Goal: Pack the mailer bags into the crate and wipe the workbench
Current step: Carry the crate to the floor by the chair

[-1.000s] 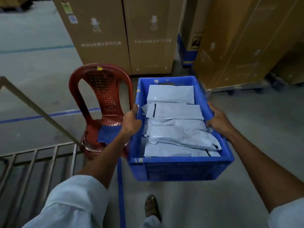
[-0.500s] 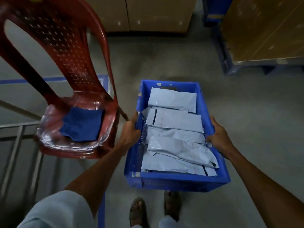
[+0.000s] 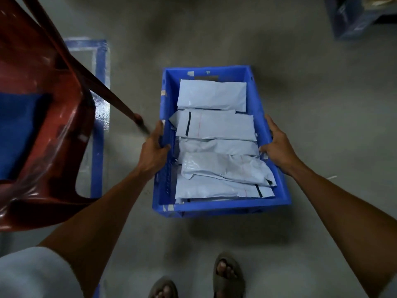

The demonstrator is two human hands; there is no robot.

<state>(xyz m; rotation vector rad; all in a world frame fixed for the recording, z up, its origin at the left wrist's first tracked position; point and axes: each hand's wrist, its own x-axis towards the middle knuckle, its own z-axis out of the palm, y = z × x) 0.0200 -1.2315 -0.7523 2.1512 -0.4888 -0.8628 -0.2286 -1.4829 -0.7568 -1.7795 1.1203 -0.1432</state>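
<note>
Head view: looks straight down over a grey floor (image 3: 214,39), with both bare forearms reaching forward.
Crate (image 3: 221,206): blue plastic, open-topped, at the centre of the scene, its long walls to left and right. Whether it rests on the floor or hangs just above it cannot be told.
Mailer bags (image 3: 214,125): pale grey-white, lying flat inside the crate and overlapping in a row from far to near. Two show a black strip.
Left grip (image 3: 153,147): bare hand clamped on the crate's left rim, thumb hooked over the inside.
Right grip (image 3: 279,147): bare hand clamped on the crate's right rim, thumb inside beside the bags, fingers along the outer wall.
Chair (image 3: 43,147): red plastic, left of the crate, with one leg slanting toward the left grip.
Cloth (image 3: 19,134): blue, lying on the chair seat.
Floor marking (image 3: 101,82): blue tape outline, partly under the chair.
Feet (image 3: 228,274): two, in sandals, at the near edge.
Blue object (image 3: 348,18): far right corner, blurred, partly out of frame.
</note>
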